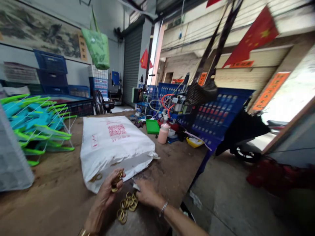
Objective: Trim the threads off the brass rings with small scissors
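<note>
Several brass-coloured rings rest in the curled fingers of my left hand (109,187), just in front of the open mouth of a white plastic bag (108,154). The bag lies flat with a red square code printed on it, and a few more rings show inside its mouth. A loose heap of brass-coloured rings (129,202) lies on the brown table (177,164) between my hands. Reaching beside the heap, my right hand (147,192) has its fingers bent towards the bag. A small whitish bit shows at its fingertips, too blurred to name.
Bright green and blue plastic pieces (41,124) are piled at the left beside a white crate (13,154). Further back stand a pink bottle (163,133), a green tray (152,126) and a yellow tray (194,142). A blue crate (214,114) borders the table's right side.
</note>
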Motion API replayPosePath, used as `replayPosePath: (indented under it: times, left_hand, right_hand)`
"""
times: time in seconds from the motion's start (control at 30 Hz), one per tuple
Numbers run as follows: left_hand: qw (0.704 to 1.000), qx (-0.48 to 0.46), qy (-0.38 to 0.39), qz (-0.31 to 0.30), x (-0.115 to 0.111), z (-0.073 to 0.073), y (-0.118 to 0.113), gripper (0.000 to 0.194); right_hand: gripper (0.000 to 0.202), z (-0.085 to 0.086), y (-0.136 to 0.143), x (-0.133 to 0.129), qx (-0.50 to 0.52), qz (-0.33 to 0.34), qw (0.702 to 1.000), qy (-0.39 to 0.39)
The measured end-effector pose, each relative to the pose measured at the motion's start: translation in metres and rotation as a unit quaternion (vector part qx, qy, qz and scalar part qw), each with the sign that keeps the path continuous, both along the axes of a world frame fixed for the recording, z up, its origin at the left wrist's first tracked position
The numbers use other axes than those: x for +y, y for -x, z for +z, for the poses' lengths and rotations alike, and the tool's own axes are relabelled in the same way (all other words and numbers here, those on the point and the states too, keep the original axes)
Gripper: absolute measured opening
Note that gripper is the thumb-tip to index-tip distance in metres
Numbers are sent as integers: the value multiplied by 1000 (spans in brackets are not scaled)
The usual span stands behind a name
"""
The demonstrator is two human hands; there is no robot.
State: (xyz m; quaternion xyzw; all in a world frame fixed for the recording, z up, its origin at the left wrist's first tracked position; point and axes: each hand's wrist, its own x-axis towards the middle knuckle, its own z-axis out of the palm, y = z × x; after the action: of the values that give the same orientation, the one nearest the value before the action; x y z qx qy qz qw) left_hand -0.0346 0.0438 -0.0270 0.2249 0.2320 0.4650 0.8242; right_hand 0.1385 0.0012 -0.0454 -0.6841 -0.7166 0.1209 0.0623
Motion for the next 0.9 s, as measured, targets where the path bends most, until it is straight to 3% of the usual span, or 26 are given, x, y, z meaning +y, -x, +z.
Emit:
replayPosePath:
  times: [0.13,0.23,0.5,0.6,0.73,0.9]
  left_hand:
    - [992,-50,114,14,3,-8,-5,18]
    - [984,-82,159,18,5,-17,-9,11]
    - [987,-61,151,6,14,-33,-15,12]
    - [987,-88,136,11,11,-29,-12,9]
    - [989,-115,88,8,-2,-21,-4,9]
    - [990,-105,93,30,-24,-28,8,12]
  right_hand:
    - [30,-11,-8,3,70,-35,997,-26]
    - [32,-17,-10,7,148,-75,985,-36]
    - [23,-39,-12,27,305,-93,945,-75]
    - [20,-29,-9,23,365,-79,923,-94]
    - [17,-3,-1,12,411,-70,904,-99]
    - [18,10,9,7,452,-45,887,-85]
